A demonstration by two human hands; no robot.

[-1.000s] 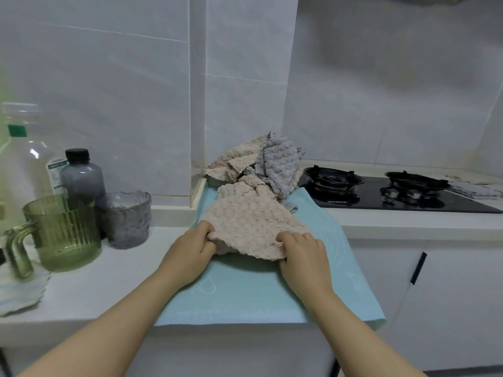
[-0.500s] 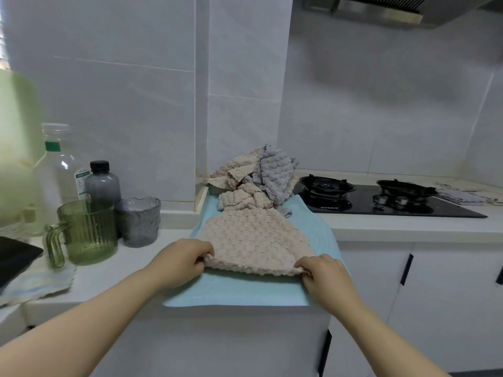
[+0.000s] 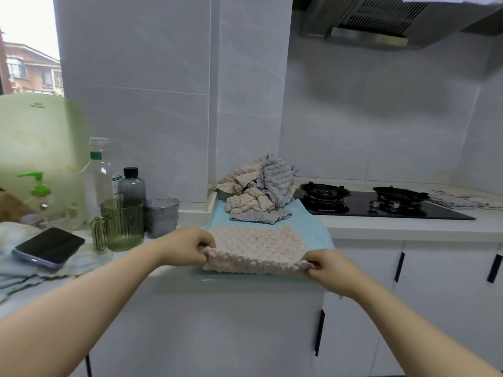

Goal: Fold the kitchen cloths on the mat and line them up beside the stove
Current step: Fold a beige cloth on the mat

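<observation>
Pink cloth (image 3: 255, 246) flat on mat (image 3: 313, 227) at front edge of counter (image 3: 394, 228), not yet folded; left hand (image 3: 185, 247) pinches its near left corner, right hand (image 3: 329, 268) pinches near right corner, fingers curled on hem. Crumpled pile (image 3: 258, 186) waits at mat's back edge beside stove (image 3: 381, 206). Flat cloths (image 3: 460, 201) right of stove look done. Most work left

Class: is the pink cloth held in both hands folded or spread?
Spread: the cloth lies flat on the mat; left hand and right hand pinch its near corners.
</observation>
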